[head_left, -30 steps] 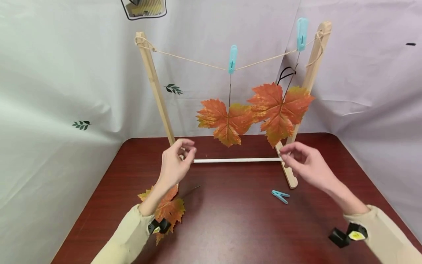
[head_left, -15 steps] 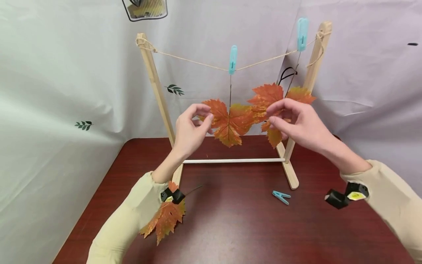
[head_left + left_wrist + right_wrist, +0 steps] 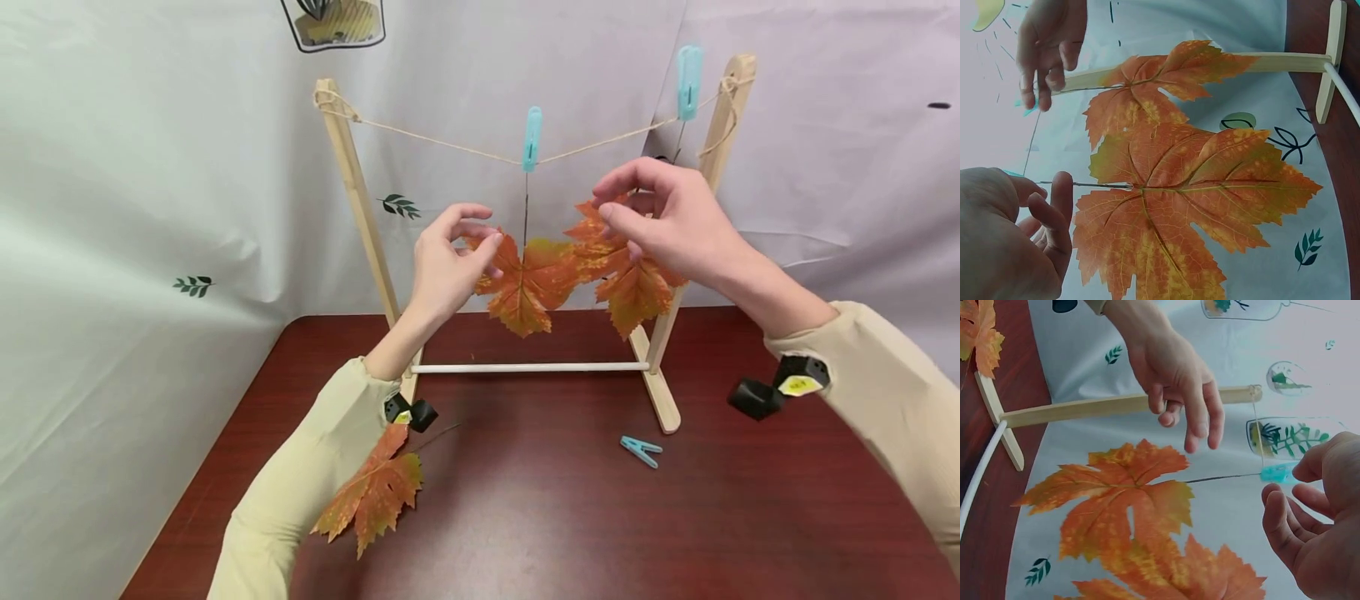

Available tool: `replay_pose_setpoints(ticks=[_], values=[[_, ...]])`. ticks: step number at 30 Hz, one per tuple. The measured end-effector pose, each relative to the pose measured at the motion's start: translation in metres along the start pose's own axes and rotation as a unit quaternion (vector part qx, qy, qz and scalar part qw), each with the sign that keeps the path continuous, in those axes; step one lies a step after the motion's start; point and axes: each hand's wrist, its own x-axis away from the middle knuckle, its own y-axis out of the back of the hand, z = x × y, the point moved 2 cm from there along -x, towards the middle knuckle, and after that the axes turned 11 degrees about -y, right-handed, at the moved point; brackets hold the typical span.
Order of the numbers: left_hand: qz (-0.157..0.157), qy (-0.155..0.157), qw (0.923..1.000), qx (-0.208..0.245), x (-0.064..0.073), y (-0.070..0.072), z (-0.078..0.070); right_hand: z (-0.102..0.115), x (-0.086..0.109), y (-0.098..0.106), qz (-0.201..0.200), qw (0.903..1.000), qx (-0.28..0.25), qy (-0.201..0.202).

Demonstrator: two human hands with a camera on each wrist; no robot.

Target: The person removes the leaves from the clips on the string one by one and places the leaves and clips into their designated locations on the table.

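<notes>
Two orange maple-like leaves hang by their stems from a twine line, held by light-blue clothespins. The middle leaf (image 3: 528,292) hangs under one clothespin (image 3: 532,137), the right leaf (image 3: 636,298) under the other clothespin (image 3: 688,83). My left hand (image 3: 450,262), fingers loosely bent and holding nothing, overlaps the middle leaf's left edge in the head view. Higher up, my right hand (image 3: 675,221) hides part of the right leaf; its thumb and fingers are apart with nothing between them. In the right wrist view, the middle clothespin (image 3: 1277,472) appears beside the right hand's fingers.
A wooden frame with a left post (image 3: 360,200), a right post (image 3: 731,117) and a white crossbar (image 3: 532,367) stands on the dark red table (image 3: 555,500). Another leaf (image 3: 382,496) lies front left, partly under my left forearm. A loose blue clothespin (image 3: 641,450) lies front right.
Both hands have risen from crossbar height to the hanging leaves. The left hand also moved right. The hanging leaves, the leaf on the table and the loose clothespin stay in place.
</notes>
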Motion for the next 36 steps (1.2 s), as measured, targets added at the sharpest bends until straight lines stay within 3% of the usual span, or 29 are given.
replay_pose_setpoints(ticks=[7, 13, 22, 36], values=[[0.000, 0.018, 0.9998, 0.008, -0.010, -0.008, 0.001, 0.018, -0.017, -0.001, -0.008, 1.0000, -0.003, 0.003], [0.006, 0.008, 0.9999, 0.007, -0.016, -0.017, 0.001, 0.032, -0.029, -0.002, -0.016, 0.9999, -0.004, 0.001], [0.015, 0.002, 0.9998, -0.013, -0.021, -0.025, -0.002, 0.044, -0.042, -0.005, -0.028, 0.9985, 0.045, -0.011], [0.030, 0.024, 0.9989, -0.027, -0.026, -0.027, -0.002, 0.056, -0.063, -0.011, -0.001, 0.9942, 0.097, -0.046]])
